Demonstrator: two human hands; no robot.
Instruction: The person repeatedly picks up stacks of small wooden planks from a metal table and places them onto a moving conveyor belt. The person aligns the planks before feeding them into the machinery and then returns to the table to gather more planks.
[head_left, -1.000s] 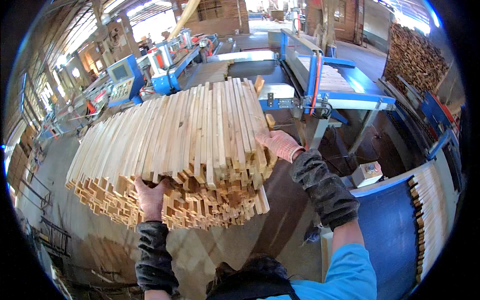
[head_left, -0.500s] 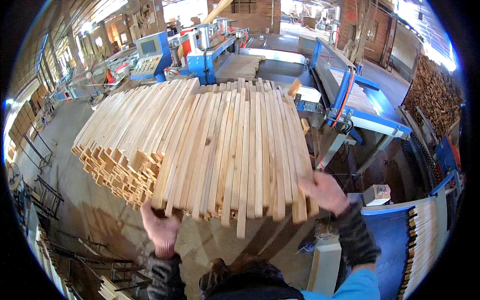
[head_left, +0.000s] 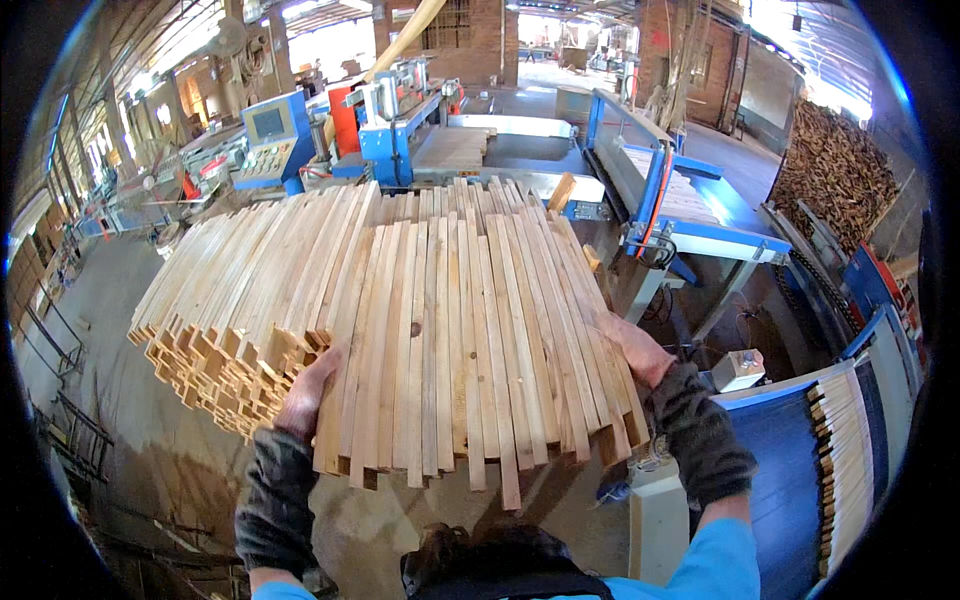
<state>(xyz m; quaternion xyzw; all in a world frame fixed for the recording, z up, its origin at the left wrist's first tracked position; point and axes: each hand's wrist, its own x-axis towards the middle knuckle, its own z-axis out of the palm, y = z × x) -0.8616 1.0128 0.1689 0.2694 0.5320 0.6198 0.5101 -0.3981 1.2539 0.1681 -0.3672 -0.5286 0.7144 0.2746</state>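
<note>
— Pale wood, all of it: what do the hands have hold of?

— A broad layer of thin wooden slats, lying side by side and running away from the person. The left hand is clamped on the near left edge of that layer, fingers curled against the slat ends. The right hand is pressed flat against the right edge, fingers spread along the outermost slats.

— So each hand grips a side?

— Yes, the layer sits between them, squeezed from both sides. Both forearms wear dark knitted sleeves, and a blue shirt sleeve shows at the near right.

— Where do the slats sit?

— On top of a larger stack of slats, whose cut ends show to the left of the left hand. The near ends of the held layer are uneven; a few stick out toward the person.

— And around it?

— To the right, a blue bench carries a neat row of light sticks along its right side, with a small white box at its far corner. Beyond the slats stands blue woodworking machinery, with a control panel at far left. At far right, a heap of dark scrap wood is piled up. Bare concrete floor stretches off to the left.
</note>
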